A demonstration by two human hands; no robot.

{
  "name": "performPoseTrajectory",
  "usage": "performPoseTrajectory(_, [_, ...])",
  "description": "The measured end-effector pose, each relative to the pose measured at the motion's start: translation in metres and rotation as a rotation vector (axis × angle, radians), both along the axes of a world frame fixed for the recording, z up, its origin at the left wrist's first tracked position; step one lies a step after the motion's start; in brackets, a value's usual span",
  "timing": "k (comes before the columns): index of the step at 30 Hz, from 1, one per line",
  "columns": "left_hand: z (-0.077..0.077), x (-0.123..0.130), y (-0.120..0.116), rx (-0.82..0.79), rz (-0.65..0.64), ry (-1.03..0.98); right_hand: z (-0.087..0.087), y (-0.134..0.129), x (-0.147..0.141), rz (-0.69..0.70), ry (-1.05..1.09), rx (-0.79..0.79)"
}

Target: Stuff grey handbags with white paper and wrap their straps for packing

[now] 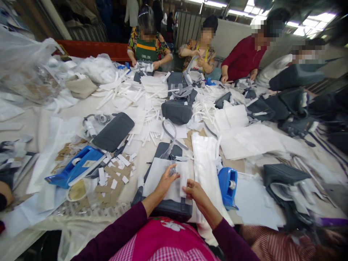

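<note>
A pink apron with a gingham-checked bib point(163, 241) is filling the bottom of the view, and dark maroon sleeves point(108, 228) are reaching forward from it; the left hand point(165, 182) is closing between thumb and fingers on a small clear plastic piece point(173, 171); the right hand point(196, 192) is half curled, its fingertips point(186, 185) resting against a white non-woven sheet point(163, 181), though I cannot tell whether it is gripping the sheet; that sheet is lying across a dark grey padded bag point(168, 210) at the table's near edge; a long folded white cloth point(203, 170) is lying just beside the right hand, and a blue iron point(227, 186) is standing beyond it; another blue iron point(77, 166) is lying to the left, among tan cardboard scraps point(114, 183) and white paper tags point(118, 160); a grey padded panel point(112, 132) and a grey backpack point(176, 110) are sitting further up the cluttered table point(49, 125), amid white strips point(146, 123); dark grey bags point(286, 175) are piling up along the right; across the table, a co-worker in a green apron point(146, 50) is handling white pieces, and another in a dark red top point(243, 58) is working beside a bag.
</note>
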State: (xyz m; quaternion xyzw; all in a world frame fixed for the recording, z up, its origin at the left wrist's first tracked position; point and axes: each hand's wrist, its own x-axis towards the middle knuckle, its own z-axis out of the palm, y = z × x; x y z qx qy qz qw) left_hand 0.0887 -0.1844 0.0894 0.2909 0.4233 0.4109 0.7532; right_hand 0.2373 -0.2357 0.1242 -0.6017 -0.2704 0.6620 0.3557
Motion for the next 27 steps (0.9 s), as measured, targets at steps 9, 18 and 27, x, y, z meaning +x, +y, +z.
performPoseTrajectory(9, [-0.002, 0.011, 0.003, -0.055, -0.113, -0.015, -0.005, 0.012, 0.005, -0.049, -0.086, 0.097])
performPoseTrajectory(18, [0.011, 0.018, 0.002, -0.136, -0.085, -0.041, -0.019, 0.029, 0.02, -0.095, 0.155, 0.068])
performPoseTrajectory(27, [0.013, 0.019, 0.001, -0.131, -0.128, -0.045, -0.024, 0.033, 0.024, -0.101, 0.195, 0.036])
